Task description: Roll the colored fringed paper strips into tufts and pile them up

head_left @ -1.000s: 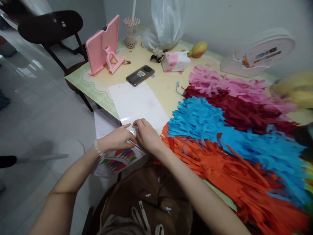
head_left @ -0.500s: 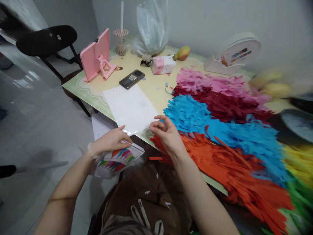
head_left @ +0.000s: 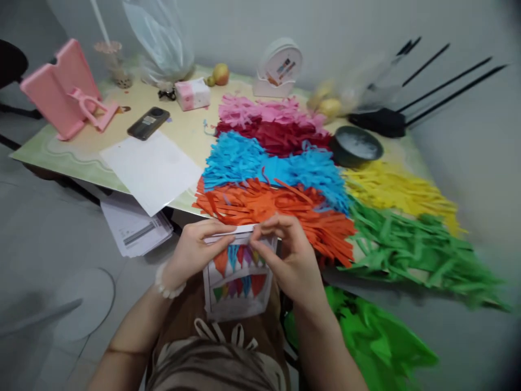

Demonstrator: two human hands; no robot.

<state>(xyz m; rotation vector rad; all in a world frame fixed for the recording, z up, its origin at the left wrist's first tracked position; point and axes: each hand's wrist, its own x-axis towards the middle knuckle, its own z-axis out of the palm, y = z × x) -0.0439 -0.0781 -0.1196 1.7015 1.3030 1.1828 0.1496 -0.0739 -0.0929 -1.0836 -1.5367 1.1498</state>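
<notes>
Above my lap is a flat packet (head_left: 239, 307), printed with rows of coloured tassels or pennants. Its top edge is folded over as a white strip. My left hand (head_left: 199, 247) pinches the left end of that strip between thumb and fingers. At the other end, my right hand (head_left: 287, 252) has its thumb and fingertips closed on the same edge. Just beyond the hands lies a fringed orange paper bundle (head_left: 264, 201). A blue fringed bundle (head_left: 280, 169) is behind it. A white sheet (head_left: 152, 174) lies on the table to the left.
Dark red (head_left: 280, 137), pink (head_left: 260, 111), yellow (head_left: 399, 190) and green fringed paper (head_left: 427, 250) spread over the table. A dark bowl (head_left: 356, 145) stands at right. A phone (head_left: 148, 123) and pink tablet stand (head_left: 67, 89) are at left; stacked papers (head_left: 130, 228) sit below the edge.
The packet has moved from the left side of the table edge to over my lap. My right hand, empty before, now grips its top edge too. The view has swung right.
</notes>
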